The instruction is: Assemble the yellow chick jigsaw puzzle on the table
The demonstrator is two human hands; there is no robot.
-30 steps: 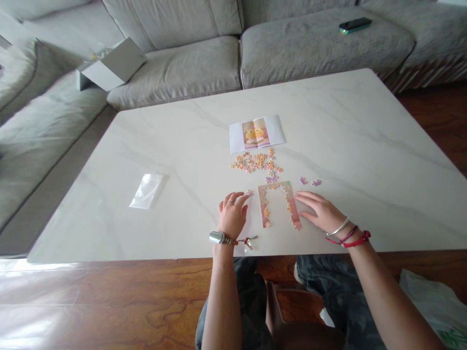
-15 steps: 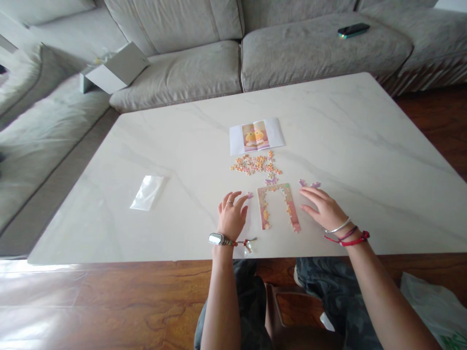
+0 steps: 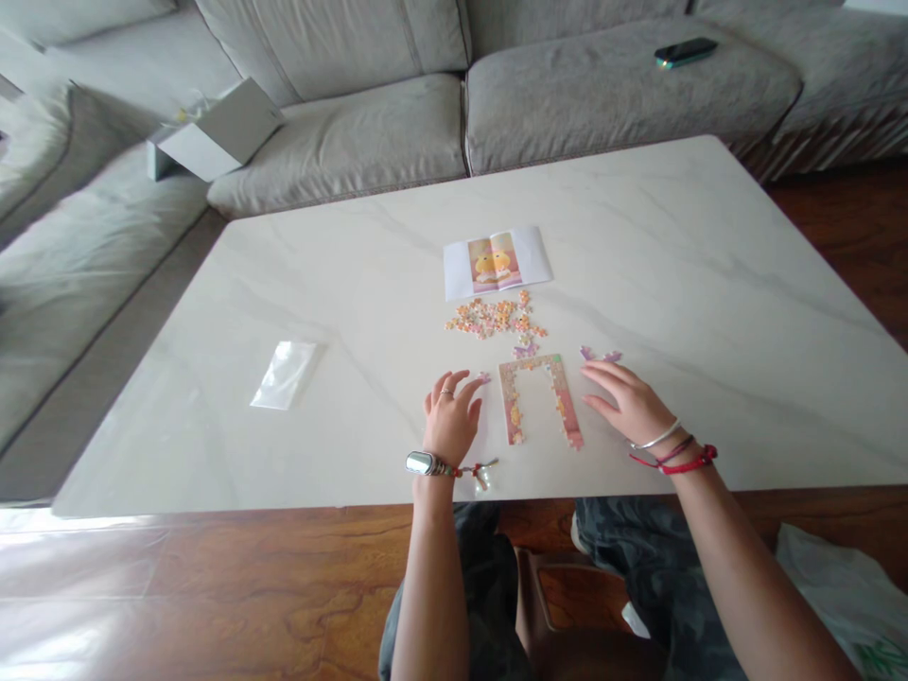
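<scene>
On the white table lies a partly joined jigsaw puzzle frame (image 3: 506,402), with a top and two sides around a bare middle. My left hand (image 3: 452,413) rests to its left, fingers apart and holding nothing, near a small purple puzzle piece (image 3: 483,377). To the right of the frame is my right hand (image 3: 622,402), also open, its fingertips just below some purple pieces (image 3: 611,357). A pile of loose puzzle pieces (image 3: 489,319) in orange and pink lies beyond the frame. Behind the pile, a folded picture sheet (image 3: 458,272) shows two yellow figures.
A clear plastic bag (image 3: 284,375) lies on the marble-patterned table (image 3: 369,274), left of my hands. Beyond the table stands a grey sofa (image 3: 355,132) with a white box (image 3: 223,128) and a phone (image 3: 686,52) on it. A plastic bag (image 3: 837,596) sits on the floor at right.
The whole view has shifted very slightly. Both hands keep their places beside the puzzle frame, and no piece has visibly moved.
</scene>
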